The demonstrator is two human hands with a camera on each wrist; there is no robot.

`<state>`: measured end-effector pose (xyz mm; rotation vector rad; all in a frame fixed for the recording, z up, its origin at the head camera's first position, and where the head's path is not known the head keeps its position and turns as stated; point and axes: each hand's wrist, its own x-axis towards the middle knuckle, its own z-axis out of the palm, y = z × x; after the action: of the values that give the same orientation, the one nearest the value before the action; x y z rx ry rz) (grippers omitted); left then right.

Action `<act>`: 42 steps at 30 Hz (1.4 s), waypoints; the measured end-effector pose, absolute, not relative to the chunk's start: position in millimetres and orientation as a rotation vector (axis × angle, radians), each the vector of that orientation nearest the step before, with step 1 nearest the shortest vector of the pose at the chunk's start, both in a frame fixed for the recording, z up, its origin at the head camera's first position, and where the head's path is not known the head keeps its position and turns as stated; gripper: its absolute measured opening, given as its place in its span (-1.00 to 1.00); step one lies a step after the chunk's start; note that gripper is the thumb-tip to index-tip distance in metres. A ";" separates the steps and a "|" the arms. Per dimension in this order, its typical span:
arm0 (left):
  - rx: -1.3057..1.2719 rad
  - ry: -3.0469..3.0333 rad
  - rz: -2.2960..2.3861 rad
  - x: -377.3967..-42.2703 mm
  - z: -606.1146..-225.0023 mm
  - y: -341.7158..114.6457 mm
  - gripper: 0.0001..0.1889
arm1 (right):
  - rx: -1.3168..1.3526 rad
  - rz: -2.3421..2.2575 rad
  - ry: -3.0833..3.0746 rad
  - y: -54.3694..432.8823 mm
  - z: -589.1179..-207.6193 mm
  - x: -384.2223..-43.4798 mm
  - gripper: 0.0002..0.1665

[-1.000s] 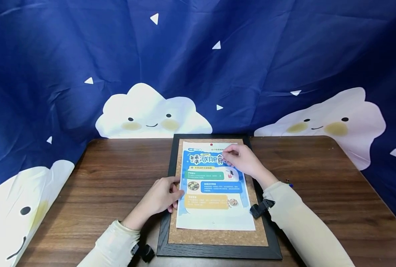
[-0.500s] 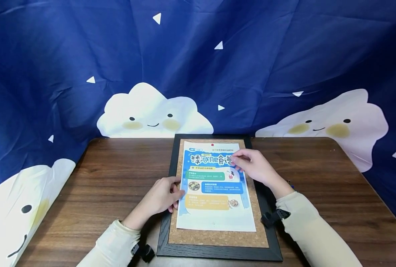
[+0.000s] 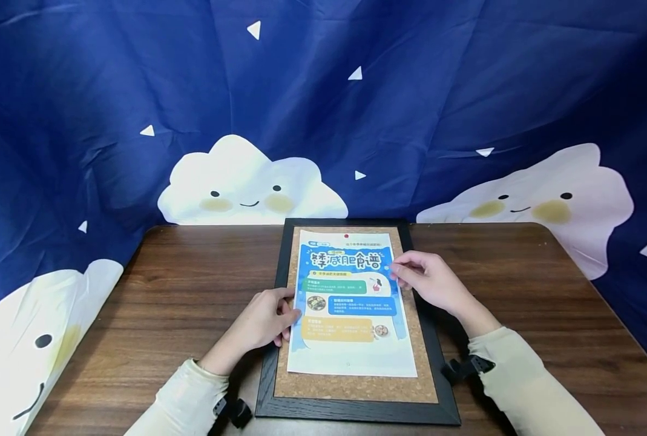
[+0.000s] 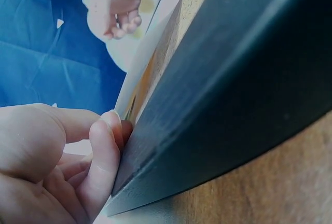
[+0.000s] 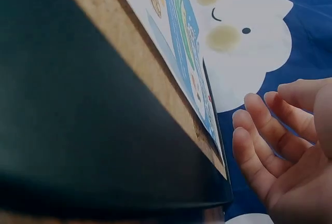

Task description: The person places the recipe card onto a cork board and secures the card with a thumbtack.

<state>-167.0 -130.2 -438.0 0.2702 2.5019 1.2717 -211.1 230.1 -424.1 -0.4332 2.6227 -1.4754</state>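
Observation:
A printed poster (image 3: 350, 357) with blue, green and yellow blocks lies on a cork board (image 3: 356, 387) in a black frame (image 3: 356, 412). A red pushpin (image 3: 346, 236) sits at the poster's top edge. My left hand (image 3: 263, 321) pinches the poster's left edge between thumb and forefinger, its other fingers beside the frame's left side. In the left wrist view this edge stands a little off the cork. My right hand (image 3: 432, 281) hovers by the poster's upper right edge. Its fingers (image 5: 254, 151) are loosely bent and hold nothing in the right wrist view.
The board rests on a dark brown wooden table (image 3: 192, 278), its far end near the table's back edge. Behind hangs a blue curtain (image 3: 323, 91) printed with white clouds and triangles. Small black cameras (image 3: 240, 414) are strapped at both wrists.
My right hand has drawn back from over the poster's upper right part to its right edge, uncovering the title. My left hand keeps its pinch in place.

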 end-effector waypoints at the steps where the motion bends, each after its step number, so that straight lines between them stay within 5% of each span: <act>1: 0.270 2.504 1.272 -167.0 -437.8 -130.0 -0.40 | -0.432 -1.479 2.623 231.4 -424.1 -209.6 -0.73; 42: 0.274 2.503 1.275 -164.9 -440.2 -133.1 -0.40 | -0.411 -1.476 2.681 262.6 -420.5 -167.8 -0.76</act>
<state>-164.9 -133.1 -440.2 0.2744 2.5027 1.2745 -167.8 262.6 -420.5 -0.4108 2.6811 -1.4757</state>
